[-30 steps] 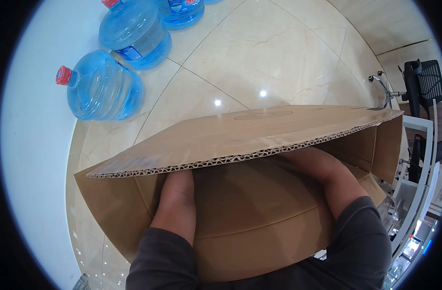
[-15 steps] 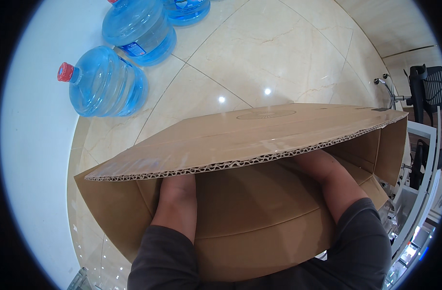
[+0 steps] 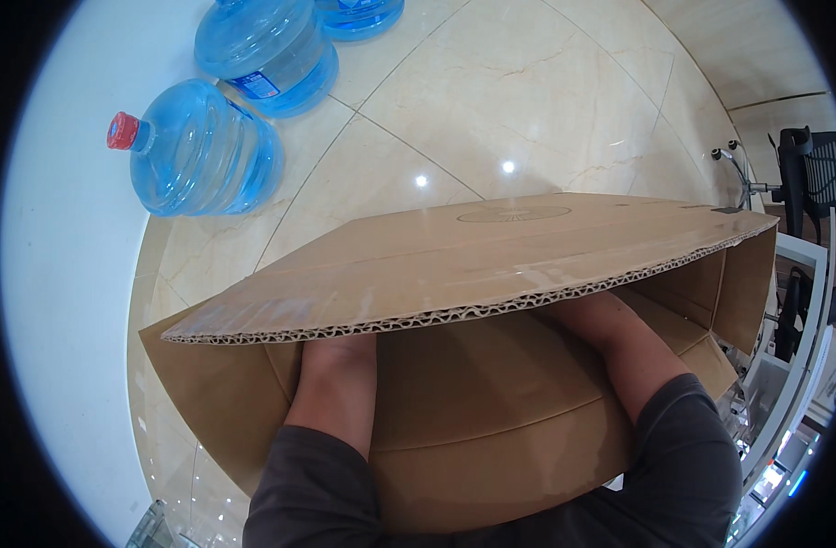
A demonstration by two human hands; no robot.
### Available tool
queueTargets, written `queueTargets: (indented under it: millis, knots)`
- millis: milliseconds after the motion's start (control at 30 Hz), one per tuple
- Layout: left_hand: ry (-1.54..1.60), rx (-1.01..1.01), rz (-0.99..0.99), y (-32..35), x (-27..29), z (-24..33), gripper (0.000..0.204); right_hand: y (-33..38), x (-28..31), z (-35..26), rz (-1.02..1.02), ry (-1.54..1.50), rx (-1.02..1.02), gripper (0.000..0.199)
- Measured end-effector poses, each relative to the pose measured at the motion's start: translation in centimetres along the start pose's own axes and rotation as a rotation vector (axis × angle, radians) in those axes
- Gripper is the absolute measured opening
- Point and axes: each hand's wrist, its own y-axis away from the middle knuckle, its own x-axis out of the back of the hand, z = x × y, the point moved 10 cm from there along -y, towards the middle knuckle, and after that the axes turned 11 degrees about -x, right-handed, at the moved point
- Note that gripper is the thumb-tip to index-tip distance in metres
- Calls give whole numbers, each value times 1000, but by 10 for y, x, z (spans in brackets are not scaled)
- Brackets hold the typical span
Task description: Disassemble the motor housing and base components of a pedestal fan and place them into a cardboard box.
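A large brown cardboard box (image 3: 491,237) lies in front of me with its open end facing me. Both my arms reach into it under the upper panel, whose cut corrugated edge crosses over them. My left forearm (image 3: 337,393) goes in near the left side wall, and my right forearm (image 3: 619,342) slants in from the right. The panel covers both hands, so their fingers and anything they touch are hidden. A lower flap (image 3: 509,466) of the box spreads toward my body, between my dark sleeves.
Several large blue water bottles stand along the white wall (image 3: 71,274) at the upper left, the nearest bottle (image 3: 203,151) with a red cap. Glossy tiles (image 3: 527,100) cover the floor beyond the box. A black mesh office chair (image 3: 810,173) and a white frame (image 3: 801,310) are at the right.
The view has shifted slightly, so the bottles sit a little higher and the box a little further right. Both arms stay inside the box in nearly the same pose.
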Motion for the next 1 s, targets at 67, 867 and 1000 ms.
queueTargets:
  millis: [67, 867, 1000]
  knots:
    - [6, -10, -4, 0, -3, 3, 88, 0, 1, 1, -4, 4, 2, 46]
    - [-60, -117, -108, -66, 11, 30, 96, 0, 6, 28, -65, 66, -39, 47]
    - [-75, -121, -131, -73, 10, 30, 98, 0, 4, 30, -82, 64, -49, 48]
